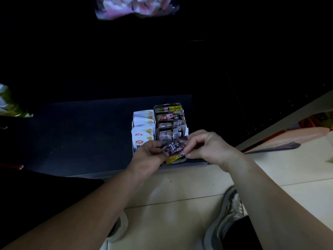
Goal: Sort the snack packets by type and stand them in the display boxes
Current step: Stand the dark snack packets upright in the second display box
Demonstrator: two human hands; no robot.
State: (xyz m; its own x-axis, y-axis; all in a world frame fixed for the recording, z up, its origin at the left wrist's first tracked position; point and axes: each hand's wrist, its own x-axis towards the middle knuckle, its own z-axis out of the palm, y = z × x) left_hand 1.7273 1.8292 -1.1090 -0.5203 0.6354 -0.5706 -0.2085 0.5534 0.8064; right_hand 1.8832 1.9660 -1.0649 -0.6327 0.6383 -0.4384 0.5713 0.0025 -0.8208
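Head view: both hands meet at frame centre over the near end of the display boxes. The left hand and right hand together hold one dark packet, the left fingers pinching its left edge, the right fingers closed on its right edge; the packet is tilted, lifted clear just above the near end of the right box. At 12 o'clock from the hands, the left box holds a row of white packets standing upright. Touching it on the right, the right box holds dark packets standing in a row, some face out, some showing barcodes. A yellow-edged packet shows just beneath the held one. The boxes sit on a dark bench. At 5 o'clock, a grey shoe stands on the pale tiled floor. At 12 o'clock, far off, a pink-and-white bag is visible; at 9 o'clock, a green bag.
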